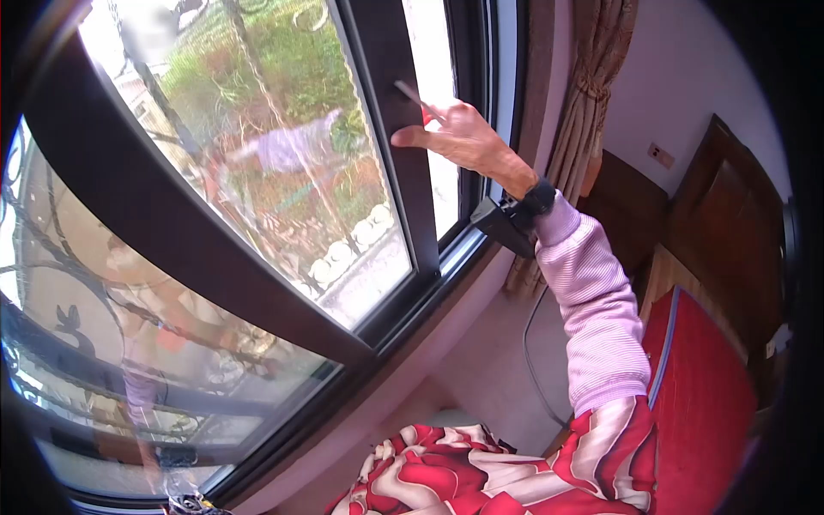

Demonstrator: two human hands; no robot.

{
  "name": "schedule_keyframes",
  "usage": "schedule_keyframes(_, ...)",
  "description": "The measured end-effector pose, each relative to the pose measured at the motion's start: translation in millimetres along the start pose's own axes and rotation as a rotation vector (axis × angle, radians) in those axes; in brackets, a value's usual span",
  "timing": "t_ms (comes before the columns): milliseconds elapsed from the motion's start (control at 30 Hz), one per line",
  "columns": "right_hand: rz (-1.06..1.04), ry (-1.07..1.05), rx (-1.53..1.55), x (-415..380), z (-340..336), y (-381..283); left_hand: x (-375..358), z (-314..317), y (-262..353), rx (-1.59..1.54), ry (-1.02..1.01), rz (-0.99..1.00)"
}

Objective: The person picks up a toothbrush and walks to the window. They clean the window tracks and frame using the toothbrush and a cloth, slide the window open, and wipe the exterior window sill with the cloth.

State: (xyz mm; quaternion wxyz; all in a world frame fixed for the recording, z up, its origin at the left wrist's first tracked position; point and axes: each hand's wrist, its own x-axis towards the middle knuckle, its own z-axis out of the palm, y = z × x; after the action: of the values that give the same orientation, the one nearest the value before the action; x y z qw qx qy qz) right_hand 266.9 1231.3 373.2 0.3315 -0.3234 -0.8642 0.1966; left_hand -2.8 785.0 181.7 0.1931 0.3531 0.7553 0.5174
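Note:
My right hand (468,137) is raised against the dark window frame (399,146), its thumb pointing left across the upright. Its fingers are closed around a thin grey tool (414,99) with a bit of red near the grip; the tool slants up and left over the frame. The kind of tool cannot be made out. A black strap and a black device (506,225) sit on my right wrist, below a pink striped sleeve (592,300). My left hand is out of view.
Window glass (266,154) shows greenery and reflections, with a second pane (172,343) lower left. A tied curtain (588,94) hangs right of the window. Beyond are a red panel (699,403), a dark wooden headboard-like panel (730,215) and a cable (530,352).

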Motion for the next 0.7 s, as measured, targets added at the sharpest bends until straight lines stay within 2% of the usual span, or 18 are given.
schedule_keyframes(33, -0.032, 0.164, 0.191, 3, 4, 18, -1, 18, 3, -0.005, -0.046, 0.001)
schedule_keyframes(67, -0.038, 0.455, 0.181, 8, 14, 43, -2, 28, 5, -0.013, -0.080, 0.006)
schedule_keyframes(100, 0.104, 0.538, 0.154, 7, 8, 44, -2, 38, 6, -0.021, -0.105, 0.005)
schedule_keyframes(167, 0.107, 0.662, 0.085, 15, 17, 86, 0, 46, 8, -0.025, -0.126, 0.006)
schedule_keyframes(200, 0.053, 0.677, -0.052, 21, 26, 114, 2, 43, 7, -0.029, -0.116, 0.011)
schedule_keyframes(333, 0.157, 0.579, 0.230, 28, 52, 122, 3, 6, -7, -0.006, -0.023, 0.015)
schedule_keyframes(367, 0.150, 0.611, 0.216, 30, 55, 119, 2, -14, -12, 0.007, 0.032, 0.014)
schedule_keyframes(467, 0.213, 0.617, 0.297, 33, 57, 114, -5, -91, -32, 0.047, 0.263, 0.014)
schedule_keyframes(567, 0.188, 0.692, 0.223, 39, 65, 119, -25, -185, -59, 0.112, 0.500, 0.018)
schedule_keyframes(700, 0.186, 0.707, 0.102, 35, 58, 126, -62, -295, -108, 0.218, 0.682, -0.026)
